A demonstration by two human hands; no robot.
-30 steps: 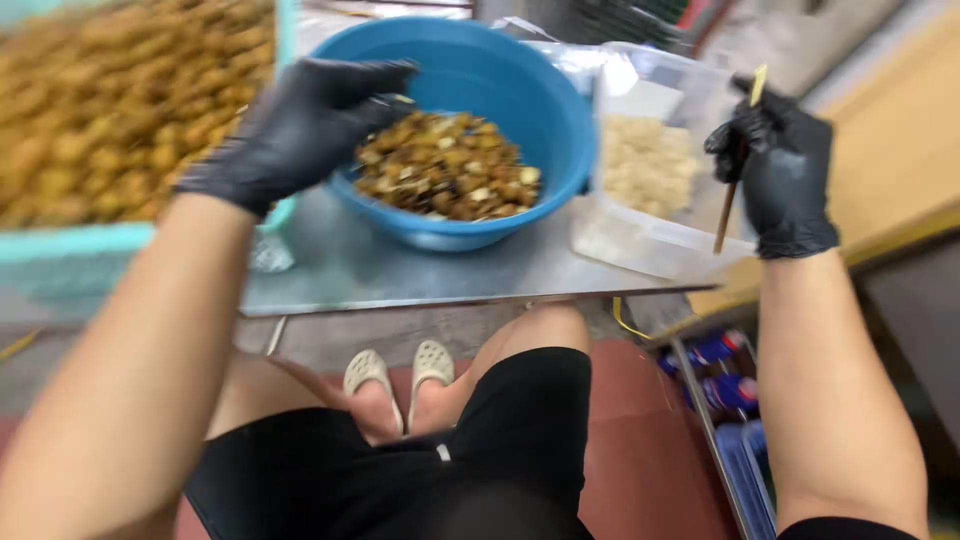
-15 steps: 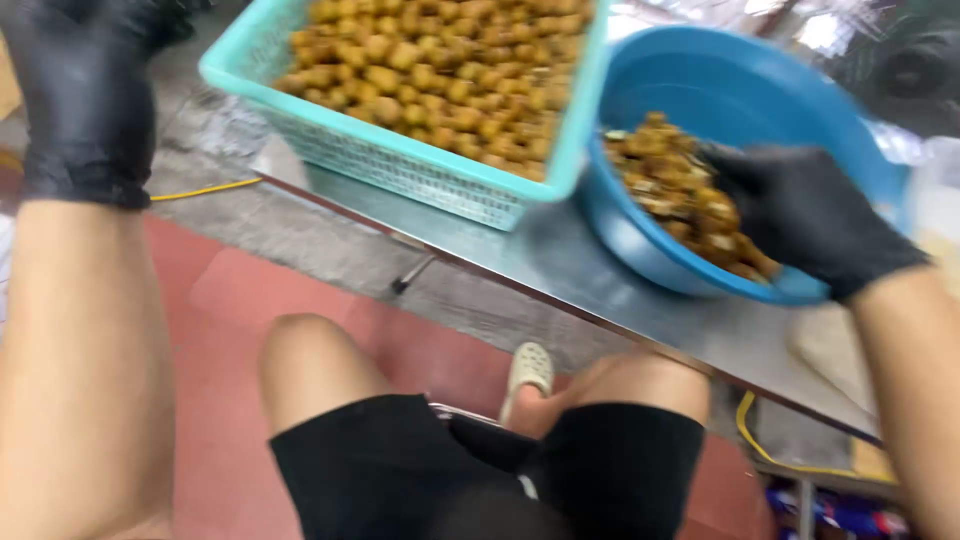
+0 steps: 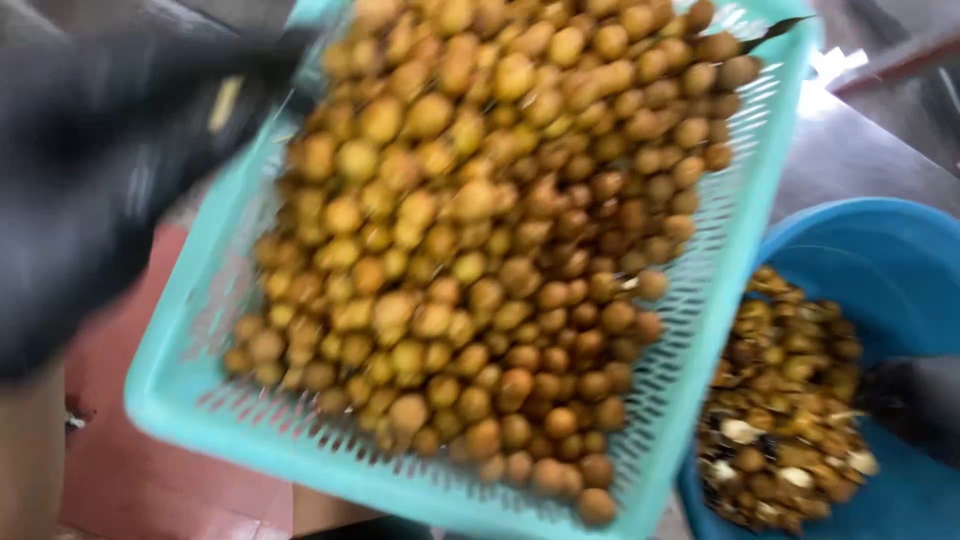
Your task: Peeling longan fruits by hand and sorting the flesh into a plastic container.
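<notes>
Across the middle, a turquoise slotted basket (image 3: 700,330) is heaped with small round yellow-brown fruits (image 3: 500,250), beside a blue bowl (image 3: 880,250) at right. At left, the black-gloved left hand (image 3: 90,190) is blurred against the basket's rim; its grip cannot be told. The right hand (image 3: 915,400) is cut off at the bowl, its grip unclear.

Grey metal counter (image 3: 860,160), bare only at far right. Directly on it: turquoise slotted basket (image 3: 700,330), heaped with round yellow-brown fruit (image 3: 500,250), filling left and centre; blue bowl (image 3: 890,240) just beside it at near right, holding darker peels and husks (image 3: 790,400). Red floor (image 3: 130,470) below, near left.
</notes>
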